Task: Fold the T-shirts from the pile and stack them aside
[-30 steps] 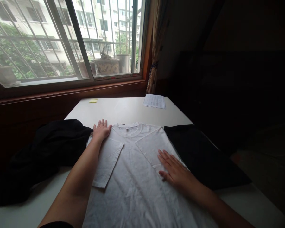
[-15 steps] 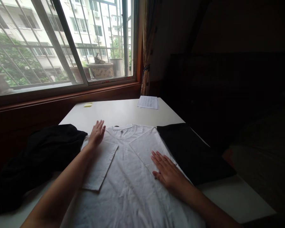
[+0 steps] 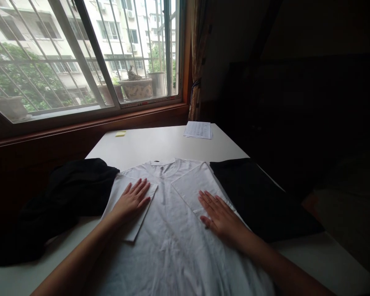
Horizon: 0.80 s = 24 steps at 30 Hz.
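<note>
A white T-shirt (image 3: 169, 222) lies spread on the table, its neckline pointing away from me and both sleeves folded inward over its body. My left hand (image 3: 134, 198) rests flat on the left sleeve, fingers stretched out. On the right sleeve lies my right hand (image 3: 218, 216), palm down, with its fingers extended and the thumb a little apart. Neither hand grips the cloth. The shirt's lower end runs out of the bottom of the view.
Folded black cloth (image 3: 259, 197) lies right of the shirt, and a rumpled black garment (image 3: 77, 185) lies to its left. Papers (image 3: 199, 130) and a yellow sticky note (image 3: 121, 133) sit toward the far edge of the white table (image 3: 154, 142). Beyond is a barred window (image 3: 111, 61).
My left hand has come down and toward me from near the left shoulder onto the folded sleeve. The right hand stays on its sleeve. The view has shifted slightly.
</note>
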{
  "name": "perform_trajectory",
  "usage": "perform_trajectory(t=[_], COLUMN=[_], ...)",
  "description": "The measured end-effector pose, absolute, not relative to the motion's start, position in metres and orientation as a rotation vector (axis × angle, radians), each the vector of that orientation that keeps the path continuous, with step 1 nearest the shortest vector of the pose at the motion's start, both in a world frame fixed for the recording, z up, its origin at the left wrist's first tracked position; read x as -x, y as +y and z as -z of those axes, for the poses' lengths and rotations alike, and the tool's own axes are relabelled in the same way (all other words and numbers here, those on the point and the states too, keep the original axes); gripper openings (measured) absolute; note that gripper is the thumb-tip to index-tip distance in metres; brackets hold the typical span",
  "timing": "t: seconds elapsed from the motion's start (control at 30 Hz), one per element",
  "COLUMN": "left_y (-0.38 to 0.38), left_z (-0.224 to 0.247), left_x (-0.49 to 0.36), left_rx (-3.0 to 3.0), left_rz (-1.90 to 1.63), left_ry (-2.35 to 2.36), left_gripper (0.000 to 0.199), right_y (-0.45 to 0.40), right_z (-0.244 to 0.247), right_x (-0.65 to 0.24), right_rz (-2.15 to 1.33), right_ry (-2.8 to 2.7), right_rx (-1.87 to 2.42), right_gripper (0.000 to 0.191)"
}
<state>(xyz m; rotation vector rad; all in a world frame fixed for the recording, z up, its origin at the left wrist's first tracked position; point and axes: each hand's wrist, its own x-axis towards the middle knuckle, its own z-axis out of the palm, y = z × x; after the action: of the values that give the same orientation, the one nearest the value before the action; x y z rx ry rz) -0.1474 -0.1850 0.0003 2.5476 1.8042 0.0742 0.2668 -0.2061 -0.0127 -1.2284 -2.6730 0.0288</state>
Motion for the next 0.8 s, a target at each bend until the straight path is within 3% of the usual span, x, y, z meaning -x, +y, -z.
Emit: perform_trajectory(t=[0.43, 0.8], left_y=[-0.127, -0.125], left_z=[-0.004, -0.002], left_x=[0.157, 0.158], left_rx=[-2.41, -2.376], left_rz=[-0.026, -0.037], left_ry=[2.009, 2.04], left_gripper=[0.06, 0.061], right_y=[-0.171, -0.205], right_z=[0.009, 0.003], right_x=[-0.26, -0.264], right_rz=[-0.067, -0.071], right_ry=[-2.662, -2.678], right_rx=[1.257, 1.273], right_gripper=[0.064, 0.065])
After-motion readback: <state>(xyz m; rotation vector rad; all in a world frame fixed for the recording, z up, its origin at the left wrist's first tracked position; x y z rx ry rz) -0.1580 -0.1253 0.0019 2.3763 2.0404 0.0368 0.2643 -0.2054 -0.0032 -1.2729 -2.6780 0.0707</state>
